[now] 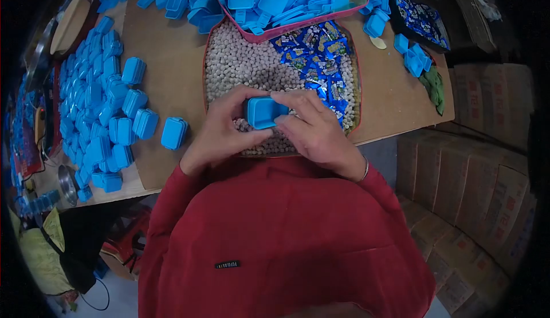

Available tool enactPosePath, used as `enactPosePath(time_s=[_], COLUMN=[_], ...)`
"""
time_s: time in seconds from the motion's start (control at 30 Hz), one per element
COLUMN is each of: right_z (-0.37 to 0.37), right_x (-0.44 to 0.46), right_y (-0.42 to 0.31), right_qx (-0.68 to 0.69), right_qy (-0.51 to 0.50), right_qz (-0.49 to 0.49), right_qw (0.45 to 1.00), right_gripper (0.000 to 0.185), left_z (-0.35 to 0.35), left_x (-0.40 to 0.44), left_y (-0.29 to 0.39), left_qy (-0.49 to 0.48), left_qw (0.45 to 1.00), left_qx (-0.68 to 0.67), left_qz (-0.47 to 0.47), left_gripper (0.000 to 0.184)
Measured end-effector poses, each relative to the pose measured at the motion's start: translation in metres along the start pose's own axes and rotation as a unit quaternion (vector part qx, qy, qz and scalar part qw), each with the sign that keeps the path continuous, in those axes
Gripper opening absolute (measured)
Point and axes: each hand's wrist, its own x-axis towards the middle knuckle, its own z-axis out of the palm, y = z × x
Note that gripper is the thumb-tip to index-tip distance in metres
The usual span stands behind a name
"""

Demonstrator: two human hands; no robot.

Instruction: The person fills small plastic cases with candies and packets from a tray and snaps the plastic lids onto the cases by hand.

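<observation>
Between my two hands is a small blue plastic box (pixel 262 114), its open side facing up toward me. My left hand (pixel 224 124) curls its thumb and index finger around the left end of the box. At the right end, the fingers of my right hand (pixel 318 126) grip the edge and cover part of it. Both hands are above a tray (pixel 360 83) of small round white pellets (pixel 240 60). Blue printed sachets (pixel 323 60) lie on the pellets at the tray's right side. Whether the box has anything inside cannot be made out.
A pink-rimmed tray (pixel 275 33) heaped with open blue boxes overlaps the far end of the pellet tray. Many closed blue boxes (pixel 114 91) pile up on the left, one box (pixel 173 133) apart. A black bin (pixel 421 20) of sachets and a green cloth (pixel 433 89) are right. Cartons (pixel 458 180) stand beside the table.
</observation>
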Motion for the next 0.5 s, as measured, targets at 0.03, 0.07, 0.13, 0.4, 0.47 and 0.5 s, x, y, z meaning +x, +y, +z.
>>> enactPosePath(time_s=[0.03,0.07,0.13,0.4,0.47,0.5], right_z=[0.003,0.007,0.011,0.025,0.022,0.021], right_x=[-0.002,-0.002,-0.005,-0.009,-0.010,-0.010], right_y=[0.001,0.004,0.006,0.001,0.002,0.002], right_qx=[-0.011,-0.023,-0.036,0.025,0.030,0.031], right_qy=[0.005,0.010,0.019,0.111,0.125,0.131], right_qz=[-0.011,-0.021,-0.035,-0.069,-0.083,-0.088], right_qw=[1.000,0.999,0.999,0.991,0.988,0.987], right_gripper=[0.010,0.011,0.015,0.030,0.029,0.029], left_z=[-0.002,-0.002,0.000,0.008,0.018,0.019], left_x=[0.000,0.001,0.002,-0.006,-0.009,-0.011], left_y=[0.004,0.006,0.002,-0.004,-0.001,-0.002], left_qy=[-0.010,-0.022,-0.008,0.078,0.111,0.114], left_qw=[0.999,0.996,0.996,0.992,0.982,0.980], left_qx=[-0.042,-0.084,-0.076,-0.074,-0.138,-0.146], left_qz=[0.016,0.031,-0.039,0.068,0.067,0.071], left_gripper=[0.041,0.040,0.032,0.036,0.041,0.044])
